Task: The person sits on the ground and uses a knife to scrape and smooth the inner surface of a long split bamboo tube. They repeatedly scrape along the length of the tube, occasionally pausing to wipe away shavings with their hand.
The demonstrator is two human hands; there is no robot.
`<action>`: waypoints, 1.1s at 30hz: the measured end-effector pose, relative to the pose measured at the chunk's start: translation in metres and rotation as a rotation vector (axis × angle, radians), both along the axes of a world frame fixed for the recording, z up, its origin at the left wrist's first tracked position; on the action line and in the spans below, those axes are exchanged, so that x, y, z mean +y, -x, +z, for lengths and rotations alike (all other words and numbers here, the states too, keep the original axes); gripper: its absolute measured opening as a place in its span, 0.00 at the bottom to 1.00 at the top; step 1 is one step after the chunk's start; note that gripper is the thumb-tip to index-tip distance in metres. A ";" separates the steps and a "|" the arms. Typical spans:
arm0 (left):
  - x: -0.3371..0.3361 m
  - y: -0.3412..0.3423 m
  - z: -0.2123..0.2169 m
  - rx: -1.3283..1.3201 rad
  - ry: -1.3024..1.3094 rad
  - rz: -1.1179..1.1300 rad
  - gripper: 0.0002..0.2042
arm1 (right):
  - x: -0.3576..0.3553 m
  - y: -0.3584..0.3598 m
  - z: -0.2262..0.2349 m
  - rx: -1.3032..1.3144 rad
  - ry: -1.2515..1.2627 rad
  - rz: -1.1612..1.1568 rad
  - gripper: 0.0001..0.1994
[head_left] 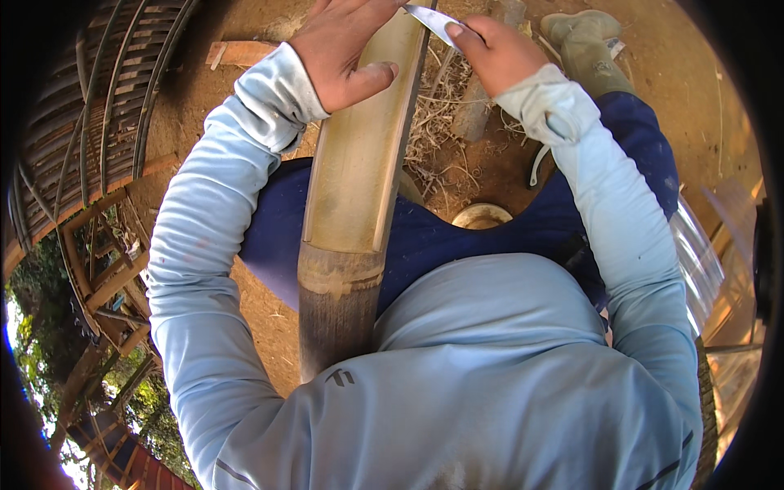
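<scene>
A thick bamboo pole (353, 188), split open along its upper part, leans against my chest and runs up between my knees. My left hand (343, 51) lies on its left side near the top, thumb pressed across the pale inner face. My right hand (494, 51) grips a knife; its flat metal blade (431, 20) meets the right edge of the bamboo at the top of the view. Both arms wear light blue sleeves, and my legs are in dark blue trousers.
Bare brown earth with dry shavings and straw (445, 114) lies between my legs. A green rubber boot (590, 45) is at the upper right. A round wooden stump (482, 216) sits under me. Curved bamboo slats (90, 106) stand on the left; a clear sheet (701, 261) lies right.
</scene>
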State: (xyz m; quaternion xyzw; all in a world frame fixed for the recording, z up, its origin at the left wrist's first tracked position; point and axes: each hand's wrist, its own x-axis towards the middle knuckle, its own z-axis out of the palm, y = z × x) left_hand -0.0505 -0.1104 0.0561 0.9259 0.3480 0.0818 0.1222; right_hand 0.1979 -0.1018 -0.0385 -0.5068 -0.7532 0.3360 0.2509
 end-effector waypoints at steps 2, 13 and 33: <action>0.001 0.004 -0.006 0.058 0.004 0.011 0.46 | 0.009 0.010 0.000 -0.040 -0.076 -0.007 0.24; -0.006 -0.013 0.006 0.286 0.041 0.073 0.45 | 0.014 0.021 0.010 -0.175 0.003 0.023 0.20; -0.051 0.007 0.004 0.177 -0.012 -0.018 0.51 | -0.045 0.017 0.027 -0.115 0.020 0.097 0.19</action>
